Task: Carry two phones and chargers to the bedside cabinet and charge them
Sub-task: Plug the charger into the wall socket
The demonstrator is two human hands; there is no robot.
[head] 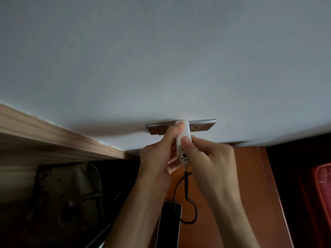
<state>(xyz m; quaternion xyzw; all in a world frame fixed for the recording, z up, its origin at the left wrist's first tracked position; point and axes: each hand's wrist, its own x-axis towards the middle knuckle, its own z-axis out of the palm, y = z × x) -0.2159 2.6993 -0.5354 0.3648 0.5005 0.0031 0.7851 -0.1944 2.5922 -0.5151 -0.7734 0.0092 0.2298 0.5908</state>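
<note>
A white charger plug (183, 136) with a paw print on it is pressed against the metallic wall socket plate (200, 127). My left hand (158, 158) and my right hand (209, 158) both grip the plug from either side. A black braided cable (186, 190) hangs from the plug and loops down to a dark phone (169, 224) lying face up on the reddish-brown bedside cabinet (250, 185). A second phone and charger are not in sight.
A wooden headboard edge (44, 140) runs along the left wall. Below it lies a dark bag or cloth (62, 194) with another thin cable (116, 196) beside it. A red item (322, 185) sits at the right edge.
</note>
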